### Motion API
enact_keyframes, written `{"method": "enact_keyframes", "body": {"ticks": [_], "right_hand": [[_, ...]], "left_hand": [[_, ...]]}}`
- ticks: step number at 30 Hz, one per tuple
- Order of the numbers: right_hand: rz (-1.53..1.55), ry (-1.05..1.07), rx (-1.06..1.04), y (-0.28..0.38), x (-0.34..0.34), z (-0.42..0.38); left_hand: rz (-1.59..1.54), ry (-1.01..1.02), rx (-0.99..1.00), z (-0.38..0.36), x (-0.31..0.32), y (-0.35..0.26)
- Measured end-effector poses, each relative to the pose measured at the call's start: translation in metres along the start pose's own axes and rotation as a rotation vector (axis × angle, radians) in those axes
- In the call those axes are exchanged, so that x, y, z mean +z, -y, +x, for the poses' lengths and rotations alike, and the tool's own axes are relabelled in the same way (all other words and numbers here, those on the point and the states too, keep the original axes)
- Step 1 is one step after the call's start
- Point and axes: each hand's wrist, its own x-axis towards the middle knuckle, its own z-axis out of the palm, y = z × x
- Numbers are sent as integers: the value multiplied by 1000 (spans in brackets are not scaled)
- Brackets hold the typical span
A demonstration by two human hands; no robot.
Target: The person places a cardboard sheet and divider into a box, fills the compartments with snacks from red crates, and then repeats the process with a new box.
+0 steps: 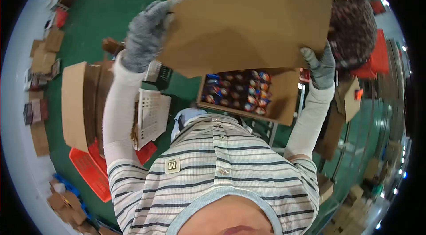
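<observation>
A large brown cardboard sheet (248, 22) is held up in front of me by both hands. My left hand (148, 33), in a grey glove, grips its left edge. At the sheet's lower right corner, my right hand (321, 64) holds on with the thumb on the near face; its other fingers are partly hidden behind. Below the sheet stands an open cardboard box (284, 97) with rows of small round items (237, 91) in colourful and dark wrapping. The sheet hides the box's far part.
Another person (355, 26) is at the upper right. Left of me are an open carton (75, 102), a white plastic basket (153, 117) and a red crate (91, 168). More cartons (328, 133) and metal frames stand on the right.
</observation>
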Motion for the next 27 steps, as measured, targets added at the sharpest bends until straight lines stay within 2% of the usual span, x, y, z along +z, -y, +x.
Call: {"method": "enact_keyframes", "body": {"ticks": [1, 2, 4, 6, 8, 10, 11, 12, 13, 14, 16, 17, 20, 22, 23, 24, 26, 27], "right_hand": [[107, 38, 224, -4, -20, -13], [91, -29, 289, 1, -33, -29], [34, -126, 334, -41, -65, -73], [-136, -98, 471, -30, -75, -102], [-41, -155, 552, -60, -93, -142], [60, -217, 630, -95, -98, -178], [84, -201, 644, -99, -81, -183], [109, -190, 660, -103, -62, -190], [62, -107, 724, -144, -46, -220], [15, -23, 783, -182, -33, -240], [358, -145, 1001, -159, 33, -212], [355, -159, 1010, -166, 45, -204], [-1242, 358, 231, -202, 64, -196], [-1309, 606, 324, -217, 84, -190], [-1104, 841, 551, -212, 90, -172], [-1105, 837, 576, -209, 93, -162], [-965, 1141, 788, -212, 98, -146], [-961, 1142, 801, -228, 102, -153]], "left_hand": [[-389, 0, -105, 5, 36, 7], [-769, -4, -219, 9, 66, 6], [345, -141, 241, 21, 112, -11], [309, -104, 268, 3, 164, -19], [271, 134, 279, -28, 201, -38], [108, 391, 209, -57, 235, -57], [108, 394, 198, -69, 252, -57], [122, 556, 168, -80, 268, -54], [131, 720, 141, -89, 278, -52], [126, 725, 139, -92, 285, -48], [220, 1047, 33, -95, 293, -38], [265, 1157, -39, -95, 295, -32], [343, 1330, -235, -117, 314, 4], [432, 1407, -297, -135, 327, 29], [432, 1443, -349, -134, 328, 35], [433, 1478, -405, -132, 330, 40], [489, 1531, -401, -126, 338, 42], [549, 1574, -415, -124, 341, 43]]}}
